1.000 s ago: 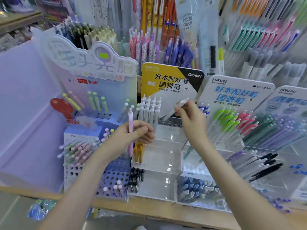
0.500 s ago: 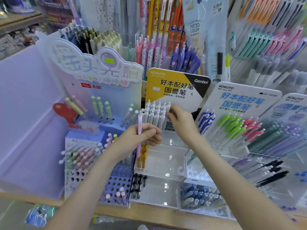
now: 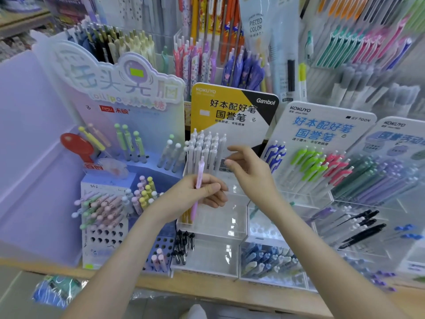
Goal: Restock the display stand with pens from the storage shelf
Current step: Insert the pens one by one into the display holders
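Left hand (image 3: 182, 195): raised in front of the middle stand, thumb and curled fingers closed round a pink pen.
Pink pen (image 3: 199, 173): held nearly upright, clicker end up; its top rises above the fist and overlaps the white pens behind, and its lower end hangs below the palm, over the stand's middle tier.
Right hand (image 3: 253, 173): raised just right of the left hand, fingers loosely spread and grasping nothing; the fingertips point left and lie just beside the rightmost white pens. Contact with them cannot be judged.
White pens (image 3: 207, 148): a tight upright cluster in the top tier, below the yellow-and-black card.
Clear stand (image 3: 220, 218): transparent stepped boxes on the wooden shelf edge (image 3: 207, 287), directly below both hands.
Yellow-and-black card (image 3: 220, 104): header of the clear stand, printed with dark characters.
Yellow pens (image 3: 184, 217): a few at the left wall of the middle tier, partly hidden by the left hand and the pink pen.
Black pens (image 3: 182, 246): a small bunch at the left of the bottom tier.
Lilac stand (image 3: 103, 238): left of the clear stand, its holed face carrying pastel pens with ball tops.
White-and-blue card (image 3: 322, 125): header of the stand to the right, above rows of blue, green, pink, dark green and purple pens.
Back wall: hanging rows of packaged pens, blurred.
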`<state>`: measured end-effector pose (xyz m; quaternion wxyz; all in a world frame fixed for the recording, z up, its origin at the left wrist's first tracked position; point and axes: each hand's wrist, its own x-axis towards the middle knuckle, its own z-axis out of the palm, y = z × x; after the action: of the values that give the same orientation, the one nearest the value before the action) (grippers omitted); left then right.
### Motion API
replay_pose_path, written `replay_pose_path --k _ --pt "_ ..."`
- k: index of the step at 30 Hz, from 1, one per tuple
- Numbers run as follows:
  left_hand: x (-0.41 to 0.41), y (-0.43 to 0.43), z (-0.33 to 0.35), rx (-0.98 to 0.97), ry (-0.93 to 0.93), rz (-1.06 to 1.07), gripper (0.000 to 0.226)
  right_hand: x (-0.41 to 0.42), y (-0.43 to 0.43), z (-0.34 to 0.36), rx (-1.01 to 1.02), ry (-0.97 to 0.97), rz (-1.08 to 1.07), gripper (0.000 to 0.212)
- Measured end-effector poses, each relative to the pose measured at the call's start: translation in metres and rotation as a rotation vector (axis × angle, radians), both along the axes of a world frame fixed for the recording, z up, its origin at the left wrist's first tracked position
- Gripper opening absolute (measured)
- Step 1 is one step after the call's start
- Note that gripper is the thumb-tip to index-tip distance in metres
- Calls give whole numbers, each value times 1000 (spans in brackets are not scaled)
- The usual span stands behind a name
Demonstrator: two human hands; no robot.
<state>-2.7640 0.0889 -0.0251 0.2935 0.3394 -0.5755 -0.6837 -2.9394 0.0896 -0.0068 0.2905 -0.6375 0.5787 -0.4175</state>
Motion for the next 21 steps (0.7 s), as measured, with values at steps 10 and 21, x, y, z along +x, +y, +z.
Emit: replay_pose_path --k 10,21 --pt "-25 21 -7 205 -17 -224 13 -8 34 5 255 -435 195 7" --pt "-34 20 -13 221 -23 -212 22 -40 40 4 286 -431 88 6"
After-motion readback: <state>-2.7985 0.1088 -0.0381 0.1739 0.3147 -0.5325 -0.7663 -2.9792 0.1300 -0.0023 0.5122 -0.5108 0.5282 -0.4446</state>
